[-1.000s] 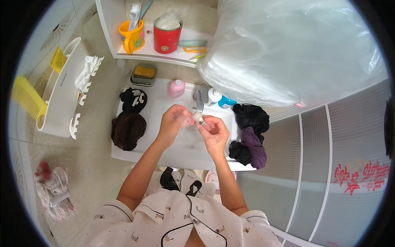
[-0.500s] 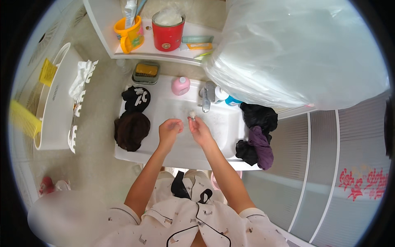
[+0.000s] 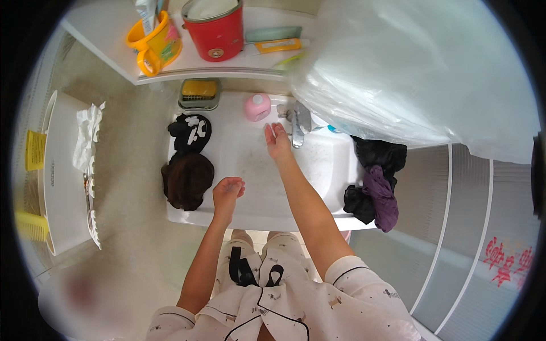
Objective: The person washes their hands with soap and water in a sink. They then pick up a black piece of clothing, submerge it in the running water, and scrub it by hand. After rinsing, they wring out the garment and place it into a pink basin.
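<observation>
Hovering just left of the faucet (image 3: 299, 128) and just near of the pink bottle (image 3: 257, 108) on the sink's (image 3: 256, 218) far side, the right hand (image 3: 278, 143) is risking tipping that bottle through a careless swing; whether it is gripping anything, I cannot tell. The left hand (image 3: 228, 195) is hanging loosely curled, seemingly empty. Beyond, the yellow cup (image 3: 160, 46) is holding a white tube (image 3: 147, 17), the red can (image 3: 213, 35) something whitish, the far-left soap dish (image 3: 199, 104) a yellow bar (image 3: 199, 88).

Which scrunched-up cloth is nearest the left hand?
The brown cloth at the left edge of the sink. The black-and-white cloth lies farther from the left hand; purple cloth and black cloths lie opposite.
</observation>
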Action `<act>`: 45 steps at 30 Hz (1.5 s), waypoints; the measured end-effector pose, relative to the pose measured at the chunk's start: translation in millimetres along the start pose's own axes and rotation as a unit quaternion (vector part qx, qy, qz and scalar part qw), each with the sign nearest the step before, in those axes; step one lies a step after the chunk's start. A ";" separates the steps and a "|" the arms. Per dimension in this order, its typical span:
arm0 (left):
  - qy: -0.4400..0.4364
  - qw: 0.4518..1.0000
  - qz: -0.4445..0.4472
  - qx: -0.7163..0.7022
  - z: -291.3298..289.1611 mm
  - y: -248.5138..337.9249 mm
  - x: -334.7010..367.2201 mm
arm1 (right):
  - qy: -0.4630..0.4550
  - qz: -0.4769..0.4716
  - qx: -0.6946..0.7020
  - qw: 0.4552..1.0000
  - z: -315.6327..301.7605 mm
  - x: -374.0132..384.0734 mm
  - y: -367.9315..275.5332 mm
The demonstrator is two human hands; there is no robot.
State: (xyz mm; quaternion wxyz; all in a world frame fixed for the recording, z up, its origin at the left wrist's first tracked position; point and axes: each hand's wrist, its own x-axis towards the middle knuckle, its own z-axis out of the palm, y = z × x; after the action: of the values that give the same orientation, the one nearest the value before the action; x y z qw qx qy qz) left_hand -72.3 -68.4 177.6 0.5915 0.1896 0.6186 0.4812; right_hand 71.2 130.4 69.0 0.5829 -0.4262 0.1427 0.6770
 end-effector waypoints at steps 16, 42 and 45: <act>-0.205 0.859 0.232 0.407 90.3 -65.9 44.5 | -0.003 -0.376 -0.597 0.709 -177.3 -91.4 -99.2; -0.111 0.891 0.285 0.335 231.9 -103.9 117.5 | -0.071 -0.297 -0.622 0.721 -129.4 -87.2 -203.8; -0.088 0.908 0.221 0.344 182.9 -115.0 97.8 | -0.158 -0.303 -0.593 0.729 -166.0 -69.4 -163.7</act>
State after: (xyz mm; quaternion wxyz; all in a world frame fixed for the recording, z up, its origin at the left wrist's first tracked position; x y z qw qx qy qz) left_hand 111.1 24.6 59.3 0.4203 0.5547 0.6336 0.3380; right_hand 285.5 15.4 71.3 0.4002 -0.5923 -0.5190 0.4688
